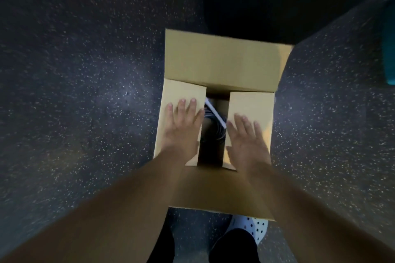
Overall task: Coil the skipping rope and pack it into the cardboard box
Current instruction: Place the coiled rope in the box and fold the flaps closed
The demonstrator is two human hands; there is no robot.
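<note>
Pressing down with flat palms, your left hand point(183, 126) lies on the left inner flap and your right hand point(248, 141) on the right inner flap of the plain brown corrugated cardboard box point(220, 60), fingers straight and spread, gripping nothing. Through the dark gap between the two smooth flaps you can see the coiled dark skipping rope point(213, 121) inside the box, with a slim white handle point(214, 114) lying slantwise over it. No print shows on the cardboard. The far flap stands open. Under the box lies dark, speckled, grainy flooring point(85, 92); a white perforated clog point(254, 228) peeks out at its near edge.
</note>
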